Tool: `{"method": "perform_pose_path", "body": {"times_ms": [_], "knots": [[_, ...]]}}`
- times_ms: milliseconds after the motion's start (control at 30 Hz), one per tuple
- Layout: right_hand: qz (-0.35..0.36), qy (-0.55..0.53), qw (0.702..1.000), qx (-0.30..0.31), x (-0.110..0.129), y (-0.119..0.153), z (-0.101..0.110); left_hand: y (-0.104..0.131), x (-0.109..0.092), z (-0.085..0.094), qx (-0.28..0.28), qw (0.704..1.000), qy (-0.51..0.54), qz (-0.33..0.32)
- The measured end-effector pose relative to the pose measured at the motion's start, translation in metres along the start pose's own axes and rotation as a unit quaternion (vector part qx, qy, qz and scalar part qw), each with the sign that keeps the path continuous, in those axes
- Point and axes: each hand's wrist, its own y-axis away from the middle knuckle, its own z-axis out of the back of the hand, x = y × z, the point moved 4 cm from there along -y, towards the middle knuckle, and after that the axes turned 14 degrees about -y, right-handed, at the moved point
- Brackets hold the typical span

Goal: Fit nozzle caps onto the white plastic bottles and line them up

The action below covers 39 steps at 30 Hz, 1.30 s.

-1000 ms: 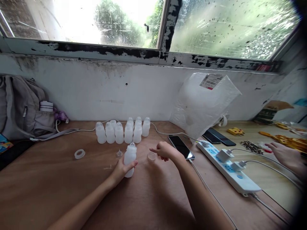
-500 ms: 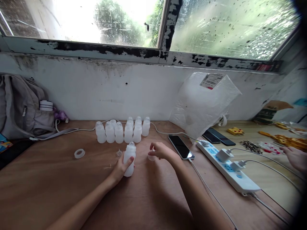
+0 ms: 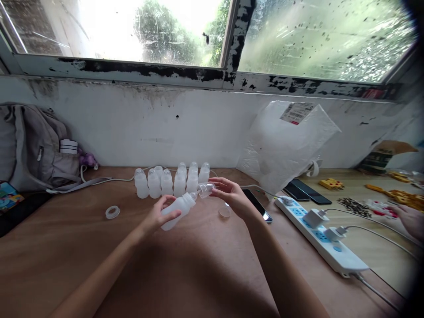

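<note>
From the head camera: my left hand (image 3: 158,215) is wrapped around a small white bottle (image 3: 179,207), lifted off the surface (image 3: 82,256) and tilted with its neck toward my right. My right hand (image 3: 232,194) pinches a clear cap (image 3: 205,190) between fingertips, right at the bottle's mouth. I judge I'm at the fitting stage; the next move calls for lining the cap squarely on the neck and twisting it home without cross-threading. A loose clear disc (image 3: 224,213) lies just below my right hand. The row of bottles (image 3: 172,181) stands close behind, a phone (image 3: 260,206) just to the right, the power strip (image 3: 323,236) beyond. Open room lies toward me, so I'd draw the work nearer
</note>
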Motion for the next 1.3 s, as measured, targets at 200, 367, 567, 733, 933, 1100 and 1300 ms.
{"method": "perform_pose_path", "body": {"times_ms": [200, 367, 567, 733, 933, 1100, 1300], "knots": [[-0.013, -0.017, 0.999, 0.032, 0.002, 0.004, -0.014, 0.003, -0.013, 0.021, -0.023, 0.999, -0.046, 0.012], [-0.007, -0.036, 0.997, 0.063, 0.003, 0.006, -0.025, 0.002, -0.014, 0.026, -0.015, 0.999, -0.021, 0.018], [-0.015, -0.044, 0.995, 0.084, 0.002, 0.008, -0.035, 0.005, -0.016, 0.025, -0.001, 1.0, -0.018, 0.011], [-0.014, -0.051, 0.995, 0.082, 0.003, 0.009, -0.037, 0.005, -0.019, 0.027, 0.01, 1.0, -0.022, 0.011], [-0.044, -0.079, 0.995, 0.032, 0.004, 0.011, -0.041, 0.009, -0.028, 0.031, 0.015, 0.998, -0.053, -0.003], [-0.08, -0.103, 0.991, 0.013, -0.007, 0.014, -0.058, 0.017, -0.04, 0.029, 0.036, 0.996, -0.082, -0.023], [-0.115, -0.169, 0.978, 0.038, -0.02, 0.019, -0.077, 0.025, -0.052, 0.026, 0.073, 0.992, -0.097, -0.028]]}}
